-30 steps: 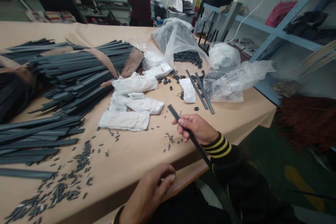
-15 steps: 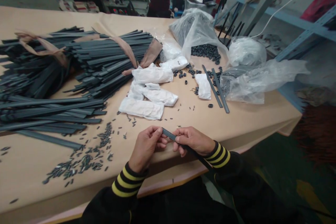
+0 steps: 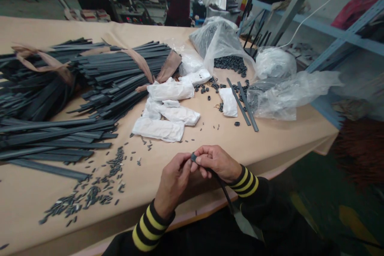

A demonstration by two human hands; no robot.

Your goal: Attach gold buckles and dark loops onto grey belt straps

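Note:
A dark flat strip [image 3: 220, 181] is held between my two hands above the table's front edge. My left hand [image 3: 175, 176] pinches the strip's end with thumb and fingers. Close beside it, my right hand [image 3: 218, 163] is closed on the same strip, whose short end shows between the fingertips. The rest of it hangs below my right hand toward my lap. Beyond my hands lie white packets [image 3: 159, 129] and two loose dark strips [image 3: 248, 108]. Small dark pieces [image 3: 90, 196] are scattered to the left.
Bundles of dark strips [image 3: 120, 72] tied with cloth cover the left of the table [image 3: 144, 188]. An open plastic bag [image 3: 219, 40] spills dark rings at the back. More clear plastic [image 3: 279, 92] lies right. Two people stand behind the table; blue shelving [image 3: 336, 32] is at right.
My hands have come closer together, and less of the strip shows between them. The strip's tail now hangs lower below my right hand. The camera view has shifted slightly.

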